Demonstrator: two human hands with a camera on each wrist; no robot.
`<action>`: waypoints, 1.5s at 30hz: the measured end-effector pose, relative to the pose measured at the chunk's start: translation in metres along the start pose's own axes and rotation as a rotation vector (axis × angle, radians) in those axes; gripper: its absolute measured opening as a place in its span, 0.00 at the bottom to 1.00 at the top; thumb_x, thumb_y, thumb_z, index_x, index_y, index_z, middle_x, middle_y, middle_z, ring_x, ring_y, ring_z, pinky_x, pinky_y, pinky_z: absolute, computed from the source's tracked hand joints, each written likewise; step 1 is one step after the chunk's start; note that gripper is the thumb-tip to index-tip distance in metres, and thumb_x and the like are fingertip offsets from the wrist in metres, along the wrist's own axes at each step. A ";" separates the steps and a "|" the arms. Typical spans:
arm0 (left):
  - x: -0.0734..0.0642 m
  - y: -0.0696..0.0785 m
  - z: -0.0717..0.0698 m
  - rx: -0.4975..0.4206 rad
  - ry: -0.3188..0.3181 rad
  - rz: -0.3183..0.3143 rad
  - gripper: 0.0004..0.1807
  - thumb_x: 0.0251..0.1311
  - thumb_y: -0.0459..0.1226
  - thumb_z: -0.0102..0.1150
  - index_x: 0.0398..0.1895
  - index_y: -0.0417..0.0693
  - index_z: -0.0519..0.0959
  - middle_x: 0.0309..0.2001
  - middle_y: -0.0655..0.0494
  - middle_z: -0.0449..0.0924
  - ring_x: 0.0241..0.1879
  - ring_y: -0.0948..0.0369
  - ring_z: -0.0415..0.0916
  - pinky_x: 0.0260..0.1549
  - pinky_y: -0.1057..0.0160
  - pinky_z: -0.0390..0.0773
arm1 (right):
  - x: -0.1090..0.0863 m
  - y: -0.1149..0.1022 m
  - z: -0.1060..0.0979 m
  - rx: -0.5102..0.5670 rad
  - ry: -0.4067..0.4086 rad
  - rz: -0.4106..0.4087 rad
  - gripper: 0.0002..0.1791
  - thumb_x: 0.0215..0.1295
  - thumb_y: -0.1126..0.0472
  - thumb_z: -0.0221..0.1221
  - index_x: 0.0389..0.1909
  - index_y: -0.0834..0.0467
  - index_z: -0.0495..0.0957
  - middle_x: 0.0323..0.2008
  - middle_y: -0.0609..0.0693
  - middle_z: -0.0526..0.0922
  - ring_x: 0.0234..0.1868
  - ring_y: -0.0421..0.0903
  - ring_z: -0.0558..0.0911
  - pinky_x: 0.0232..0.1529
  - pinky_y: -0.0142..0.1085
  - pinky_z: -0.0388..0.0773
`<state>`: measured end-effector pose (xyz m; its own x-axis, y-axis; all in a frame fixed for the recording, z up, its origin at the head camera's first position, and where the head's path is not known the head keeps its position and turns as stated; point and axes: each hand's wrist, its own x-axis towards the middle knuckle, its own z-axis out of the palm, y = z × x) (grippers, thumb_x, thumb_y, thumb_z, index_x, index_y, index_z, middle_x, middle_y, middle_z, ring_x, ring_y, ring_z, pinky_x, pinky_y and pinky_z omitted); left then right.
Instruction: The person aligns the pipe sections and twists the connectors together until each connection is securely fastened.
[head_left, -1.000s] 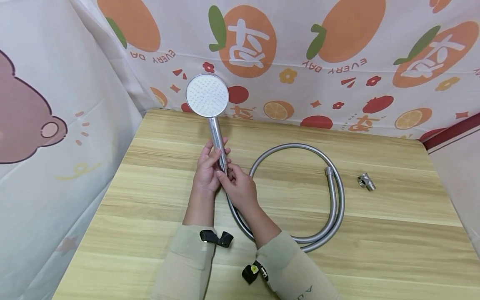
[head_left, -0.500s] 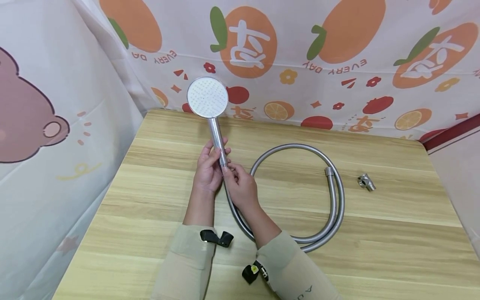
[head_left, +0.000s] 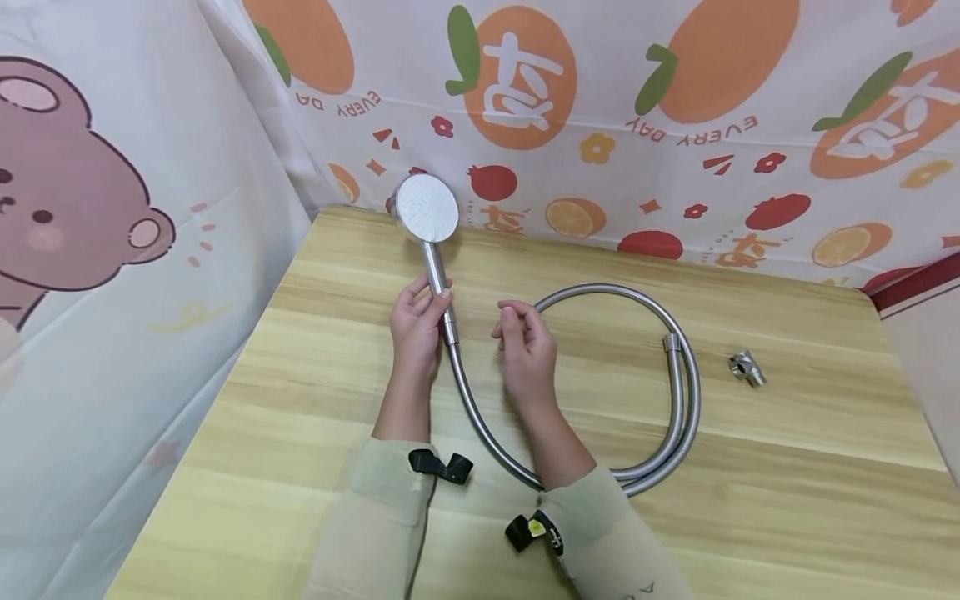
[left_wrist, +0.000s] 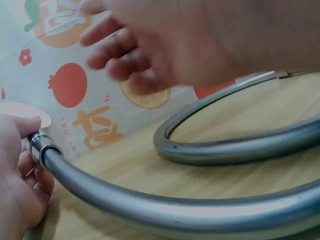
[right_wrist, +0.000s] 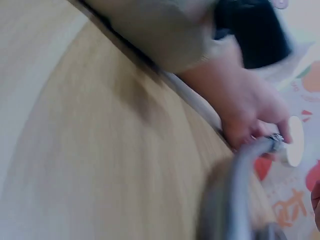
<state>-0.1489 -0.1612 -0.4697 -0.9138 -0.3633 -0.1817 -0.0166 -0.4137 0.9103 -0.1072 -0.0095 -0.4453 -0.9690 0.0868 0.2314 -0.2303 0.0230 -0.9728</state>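
A chrome shower head (head_left: 429, 208) with a round white spray face tilts upward near the table's back left. My left hand (head_left: 415, 335) grips its handle, thumb laid across the front. A grey metal shower hose (head_left: 480, 423) joins the handle's lower end at a metal collar, which also shows in the left wrist view just below the thumb. To the right of the handle, my right hand (head_left: 531, 357) hovers apart from it, fingers loosely bent, with nothing held. In the left wrist view this right hand (left_wrist: 165, 42) passes above the hose.
The hose loops over the wooden table (head_left: 247, 417), its free end fitting (head_left: 671, 342) lying inside the loop. Farther right lies a small chrome tee-shaped fitting (head_left: 747, 368). A fruit-print cloth (head_left: 600, 192) hangs along the back edge.
My right hand has let go of the joint between handle and hose and moved right. The shower head has come down slightly, still in my left hand. The head view has shifted slightly.
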 end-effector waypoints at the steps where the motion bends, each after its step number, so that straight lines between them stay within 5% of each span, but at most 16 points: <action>1: 0.000 0.000 0.000 0.041 0.012 0.007 0.26 0.61 0.28 0.62 0.63 0.43 0.70 0.56 0.40 0.80 0.55 0.47 0.79 0.40 0.68 0.81 | 0.001 0.000 -0.005 0.007 0.011 0.012 0.15 0.75 0.53 0.51 0.47 0.61 0.79 0.28 0.58 0.79 0.29 0.57 0.76 0.27 0.28 0.74; 10: 0.007 0.001 -0.011 0.385 0.024 0.071 0.29 0.66 0.37 0.59 0.69 0.50 0.64 0.54 0.42 0.82 0.48 0.53 0.82 0.35 0.68 0.79 | 0.020 0.002 -0.076 -0.047 0.207 0.025 0.14 0.73 0.58 0.55 0.44 0.67 0.79 0.28 0.62 0.79 0.26 0.45 0.76 0.27 0.32 0.75; 16: 0.011 0.003 -0.013 0.549 0.012 0.145 0.24 0.67 0.37 0.57 0.66 0.51 0.68 0.45 0.43 0.84 0.28 0.64 0.73 0.23 0.72 0.73 | 0.034 0.002 -0.134 0.012 0.457 0.081 0.09 0.69 0.61 0.59 0.41 0.63 0.80 0.24 0.49 0.80 0.22 0.42 0.76 0.21 0.26 0.72; 23: 0.013 0.006 -0.016 0.673 0.049 0.184 0.19 0.66 0.35 0.58 0.60 0.47 0.74 0.49 0.47 0.81 0.40 0.60 0.77 0.33 0.70 0.79 | 0.030 0.011 -0.193 0.166 0.741 0.129 0.05 0.66 0.66 0.60 0.40 0.63 0.81 0.26 0.51 0.79 0.23 0.39 0.76 0.22 0.25 0.73; 29: 0.013 0.008 -0.023 0.684 0.060 0.196 0.20 0.61 0.30 0.57 0.57 0.44 0.75 0.52 0.49 0.80 0.46 0.59 0.75 0.43 0.66 0.78 | 0.021 0.024 -0.217 0.263 0.894 0.077 0.03 0.64 0.73 0.57 0.35 0.67 0.79 0.30 0.52 0.76 0.30 0.45 0.78 0.32 0.30 0.79; 36: 0.015 0.011 -0.033 0.699 0.039 0.180 0.20 0.60 0.29 0.59 0.57 0.44 0.76 0.53 0.48 0.79 0.45 0.59 0.73 0.40 0.68 0.77 | 0.015 0.036 -0.217 0.261 0.925 0.116 0.04 0.63 0.74 0.58 0.37 0.70 0.79 0.32 0.52 0.77 0.35 0.46 0.79 0.38 0.32 0.81; 40: 0.020 0.012 -0.039 0.702 0.039 0.188 0.20 0.60 0.29 0.59 0.57 0.44 0.77 0.51 0.48 0.79 0.44 0.60 0.73 0.39 0.70 0.76 | 0.012 0.041 -0.207 0.070 0.861 0.170 0.05 0.63 0.70 0.61 0.39 0.67 0.81 0.30 0.47 0.78 0.33 0.40 0.76 0.35 0.28 0.77; 45: 0.024 0.015 -0.046 0.711 0.044 0.179 0.20 0.60 0.30 0.58 0.57 0.45 0.76 0.53 0.49 0.77 0.45 0.60 0.71 0.42 0.67 0.75 | 0.006 0.047 -0.188 -0.288 0.651 0.190 0.11 0.62 0.64 0.64 0.43 0.66 0.82 0.28 0.43 0.77 0.30 0.37 0.74 0.29 0.23 0.72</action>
<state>-0.1523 -0.2143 -0.4775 -0.9102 -0.4140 -0.0086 -0.1416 0.2916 0.9460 -0.1069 0.1792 -0.4896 -0.7194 0.6873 0.1004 0.0562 0.2017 -0.9778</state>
